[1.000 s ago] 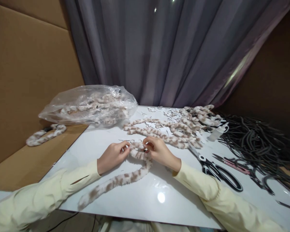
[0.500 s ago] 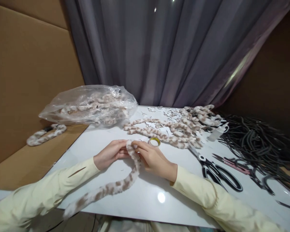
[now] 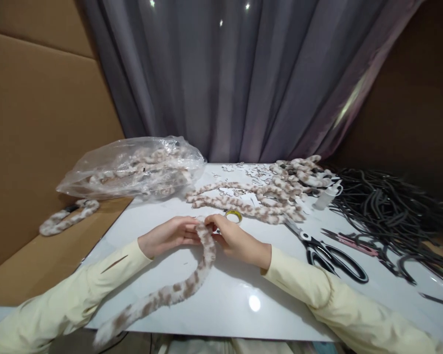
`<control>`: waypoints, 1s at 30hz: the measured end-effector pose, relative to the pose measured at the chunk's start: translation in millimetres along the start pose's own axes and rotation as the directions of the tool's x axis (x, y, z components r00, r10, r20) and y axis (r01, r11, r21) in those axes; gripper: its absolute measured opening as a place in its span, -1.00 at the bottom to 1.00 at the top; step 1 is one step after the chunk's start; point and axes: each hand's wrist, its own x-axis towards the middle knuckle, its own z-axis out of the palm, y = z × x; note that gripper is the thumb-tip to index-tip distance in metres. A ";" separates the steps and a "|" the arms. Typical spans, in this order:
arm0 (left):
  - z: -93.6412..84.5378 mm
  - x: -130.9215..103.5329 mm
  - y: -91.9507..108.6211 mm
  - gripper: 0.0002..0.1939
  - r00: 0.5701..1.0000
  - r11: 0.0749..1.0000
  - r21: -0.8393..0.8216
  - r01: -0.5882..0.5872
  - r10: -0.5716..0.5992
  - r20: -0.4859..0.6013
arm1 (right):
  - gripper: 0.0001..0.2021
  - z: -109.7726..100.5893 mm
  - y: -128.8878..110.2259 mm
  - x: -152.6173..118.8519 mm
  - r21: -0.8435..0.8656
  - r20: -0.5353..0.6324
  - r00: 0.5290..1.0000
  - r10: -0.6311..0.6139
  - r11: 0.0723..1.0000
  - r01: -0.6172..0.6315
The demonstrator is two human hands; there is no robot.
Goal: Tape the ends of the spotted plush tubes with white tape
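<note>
A long strip of fluffy white and brown spotted fur cord (image 3: 184, 290) hangs from my two hands in a curve, its far end drooping over the table's front edge at the lower left. My left hand (image 3: 173, 235) grips its upper end from the left side. From the right, my right hand (image 3: 234, 240) pinches the same end, fingers bent. What lies between the fingertips is hidden. Just behind my right hand sits a yellow tape roll (image 3: 234, 216) on the white table (image 3: 239, 314).
More spotted fur cords (image 3: 243, 204) lie behind. A clear plastic bag (image 3: 133, 167) of them is at left, near a fur loop (image 3: 69, 217) on cardboard. To the right are black-handled scissors (image 3: 327, 253), pink scissors (image 3: 350, 242), a white bottle (image 3: 327, 196) and black cords (image 3: 387, 206).
My right hand's fingers have curled more tightly at the top of the fur cord. The cord stays in both hands, and the whole view has tilted slightly.
</note>
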 end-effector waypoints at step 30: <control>90.1 92.0 40.1 -0.61 0.932 0.734 0.668 -0.127 -0.143 0.333 | -0.71 -95.3 22.9 -68.6 0.691 -0.328 0.808 0.490 0.708 -0.149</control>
